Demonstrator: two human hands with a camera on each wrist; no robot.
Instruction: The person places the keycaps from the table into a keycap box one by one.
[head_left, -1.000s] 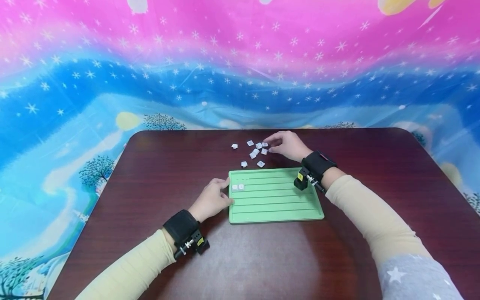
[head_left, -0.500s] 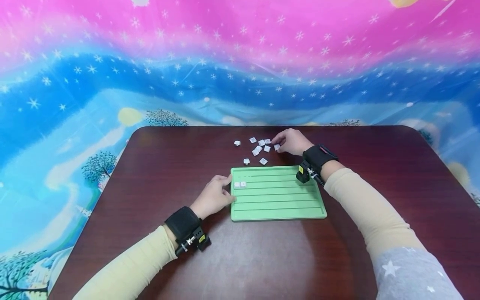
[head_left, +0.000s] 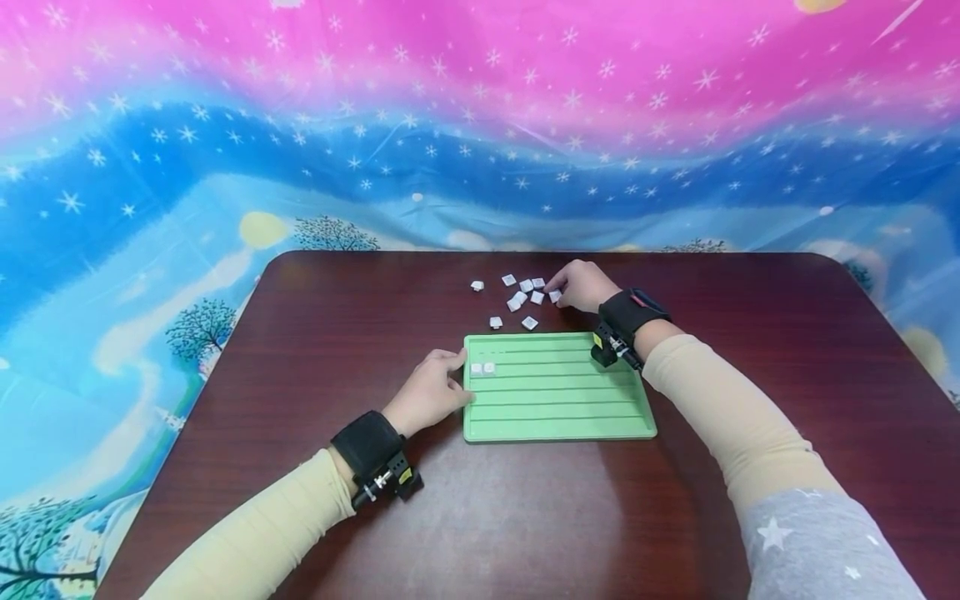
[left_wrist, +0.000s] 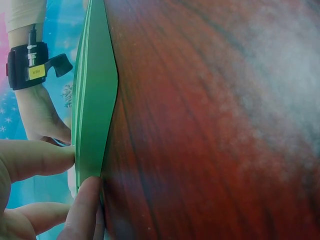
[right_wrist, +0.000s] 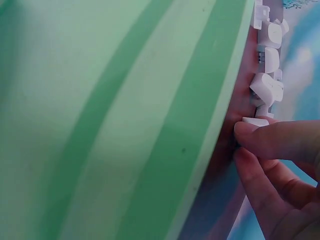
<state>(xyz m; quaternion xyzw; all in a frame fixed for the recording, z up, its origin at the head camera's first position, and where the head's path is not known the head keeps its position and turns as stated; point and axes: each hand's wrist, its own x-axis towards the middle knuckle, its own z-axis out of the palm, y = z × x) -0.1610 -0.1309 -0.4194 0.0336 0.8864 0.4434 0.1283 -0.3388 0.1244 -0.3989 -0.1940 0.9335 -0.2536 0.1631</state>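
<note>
Green tray [head_left: 558,410] just below frame centre.
Left hand [head_left: 426,395] grips its left edge; right hand [head_left: 588,286], right of centre, pinches a white piece [head_left: 555,296].

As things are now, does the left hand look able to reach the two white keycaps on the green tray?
Probably yes. The left hand touches the left edge of the green tray, close beside the two white keycaps; only the raised rim seems to stand between.
</note>
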